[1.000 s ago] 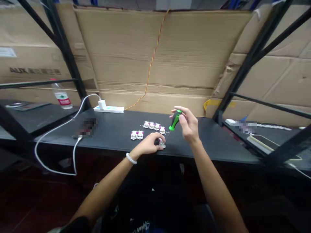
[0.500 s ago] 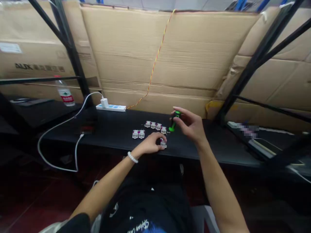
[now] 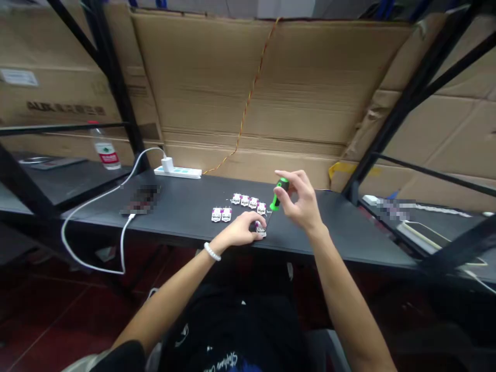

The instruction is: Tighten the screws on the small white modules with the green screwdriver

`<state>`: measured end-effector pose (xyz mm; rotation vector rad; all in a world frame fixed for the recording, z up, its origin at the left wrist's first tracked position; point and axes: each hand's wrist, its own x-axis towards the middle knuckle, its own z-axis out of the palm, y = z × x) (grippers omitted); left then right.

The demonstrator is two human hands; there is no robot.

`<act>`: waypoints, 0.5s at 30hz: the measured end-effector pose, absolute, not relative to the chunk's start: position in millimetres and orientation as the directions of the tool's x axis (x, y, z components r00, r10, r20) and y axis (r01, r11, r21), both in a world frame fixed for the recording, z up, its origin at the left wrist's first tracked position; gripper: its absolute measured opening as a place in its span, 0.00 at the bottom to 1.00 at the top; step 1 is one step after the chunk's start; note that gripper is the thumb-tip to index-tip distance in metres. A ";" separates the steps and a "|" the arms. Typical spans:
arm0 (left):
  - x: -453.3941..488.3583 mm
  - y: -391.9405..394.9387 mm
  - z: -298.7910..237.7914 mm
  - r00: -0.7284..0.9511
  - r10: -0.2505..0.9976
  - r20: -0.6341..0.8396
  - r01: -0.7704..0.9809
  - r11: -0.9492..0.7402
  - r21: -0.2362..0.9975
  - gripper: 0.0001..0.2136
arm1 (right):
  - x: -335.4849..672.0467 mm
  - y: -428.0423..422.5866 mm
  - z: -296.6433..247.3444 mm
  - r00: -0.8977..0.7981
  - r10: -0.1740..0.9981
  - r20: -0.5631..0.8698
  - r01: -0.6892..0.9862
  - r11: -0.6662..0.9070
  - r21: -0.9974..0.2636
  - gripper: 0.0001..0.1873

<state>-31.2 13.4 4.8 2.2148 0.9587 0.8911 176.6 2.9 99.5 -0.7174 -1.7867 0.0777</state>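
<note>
The left hand (image 3: 245, 230) lies low at the front of the smooth, matte black table (image 3: 341, 227), its grip narrow: thumb and curled fingers hold a small, blocky white-and-purple module (image 3: 261, 232) that looks like moulded plastic, partly hidden beneath the fingers and resting near the table's front edge. A bracelet of round whitish beads (image 3: 212, 252) circles that wrist.

The right hand (image 3: 300, 201) is raised just beside it, its grip closed around the rounded, green-and-black handle of a screwdriver (image 3: 279, 195). The thin shaft slants down and leftward to the held module; whether the tip touches it is too small to tell.

Just behind the left hand, a slightly slanting row of four matching white-and-purple modules (image 3: 245, 200) sits on the table, with a side-by-side pair of the same angular pieces (image 3: 216, 215) to their left. Farther back lies a long, flat white plastic power strip (image 3: 182, 172), before an upright sheet of creased, faintly ribbed brown cardboard (image 3: 209, 82). A thin, twisted red-and-yellow wire (image 3: 247, 106) runs down it.
</note>
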 end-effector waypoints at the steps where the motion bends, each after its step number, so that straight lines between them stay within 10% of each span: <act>1: -31.1 13.0 5.2 0.524 0.777 0.348 0.408 -0.588 0.699 0.12 | 176.2 2.3 99.0 -0.177 0.523 0.834 0.374 0.819 -0.434 0.20; 4: -30.7 11.7 6.1 0.516 0.782 0.350 0.418 -0.587 0.693 0.12 | 174.9 2.6 96.4 -0.193 0.599 0.777 0.206 0.799 -0.565 0.21; 10: -30.9 12.5 5.4 0.519 0.785 0.339 0.408 -0.576 0.708 0.13 | 178.9 4.9 97.9 -0.139 0.544 0.828 0.421 0.789 -0.448 0.19; 15: -31.0 13.2 5.2 0.522 0.779 0.347 0.411 -0.586 0.698 0.12 | 188.4 5.1 102.5 -0.308 0.616 0.726 0.185 0.787 -0.589 0.27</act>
